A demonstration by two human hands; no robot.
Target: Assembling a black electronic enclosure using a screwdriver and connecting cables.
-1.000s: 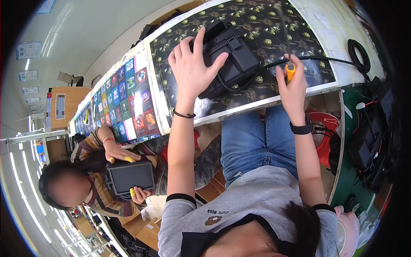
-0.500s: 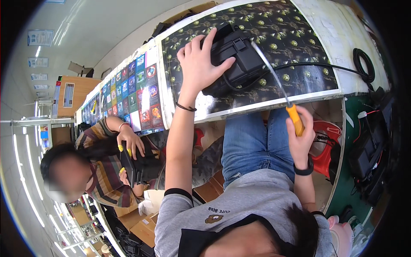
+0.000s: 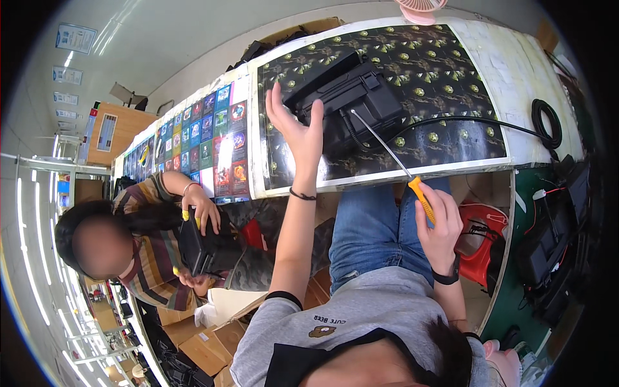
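Observation:
On the patterned table mat lies a black plastic case [image 3: 371, 97] with its lid [image 3: 325, 79] raised on the far left side and a coiled cord along its near side. My left hand [image 3: 295, 126] is beside the case's left end, fingers spread and thumb up; whether it touches the lid I cannot tell. My right hand [image 3: 442, 222] grips the yellow handle of a screwdriver [image 3: 387, 147]. Its long metal shaft slants up to the left, and the tip is over the near face of the case, close to the coiled cord.
A black cable [image 3: 464, 120] runs right to a coil [image 3: 547, 126]. A pink fan [image 3: 422, 9] stands at the far edge. Left, a co-worker [image 3: 151, 245] handles another black case [image 3: 205, 242]. More black units [image 3: 548, 238] lie on the green surface at right; a red stool [image 3: 480, 235] is below.
My left hand has come off the top of the case to its left side. The screwdriver tip has moved left and nearer, from the case's right end to its near face. The view has shifted slightly.

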